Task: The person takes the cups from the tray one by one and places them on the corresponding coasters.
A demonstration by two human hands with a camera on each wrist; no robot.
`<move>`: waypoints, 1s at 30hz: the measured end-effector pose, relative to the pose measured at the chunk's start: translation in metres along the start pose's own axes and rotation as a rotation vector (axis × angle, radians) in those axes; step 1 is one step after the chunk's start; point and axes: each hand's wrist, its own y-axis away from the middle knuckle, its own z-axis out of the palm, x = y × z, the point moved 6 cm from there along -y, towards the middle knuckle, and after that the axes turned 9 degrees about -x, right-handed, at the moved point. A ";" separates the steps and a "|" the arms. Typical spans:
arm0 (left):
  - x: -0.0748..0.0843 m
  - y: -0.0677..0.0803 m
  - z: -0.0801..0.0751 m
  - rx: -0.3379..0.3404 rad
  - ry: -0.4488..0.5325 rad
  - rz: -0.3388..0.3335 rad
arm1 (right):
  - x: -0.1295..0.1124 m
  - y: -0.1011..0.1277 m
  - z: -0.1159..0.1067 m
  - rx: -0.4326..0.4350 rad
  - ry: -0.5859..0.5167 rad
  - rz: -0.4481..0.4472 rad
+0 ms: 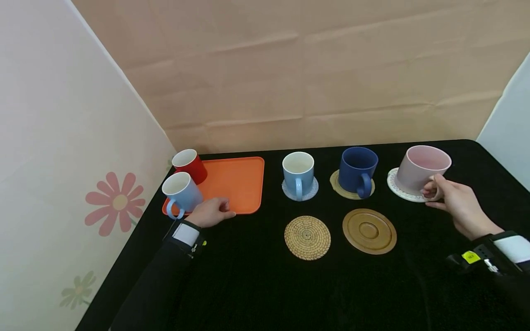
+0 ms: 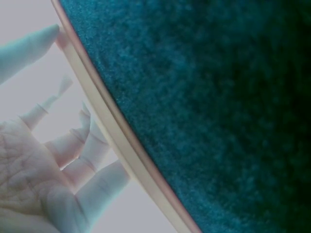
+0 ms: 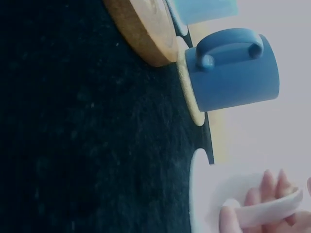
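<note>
Right hand [image 1: 453, 200] curls round the handle of the pink cup [image 1: 424, 174], which sits tilted on a white coaster [image 1: 397, 189] at the tabletop's far right. Cup is wide and pale pink; settling it flat and centred looks best. Left hand [image 1: 212, 212] rests flat-fingered on the orange tray [image 1: 238, 184], holding nothing.

2 black sleeves [image 1: 165, 271] end in white cuffs [image 1: 185, 233]; black wrist units, the right one [image 1: 476, 259] with a yellow label.
</note>
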 end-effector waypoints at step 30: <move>0.007 0.009 -0.001 0.077 -0.005 0.049 | -0.090 0.009 0.062 0.208 0.617 -0.474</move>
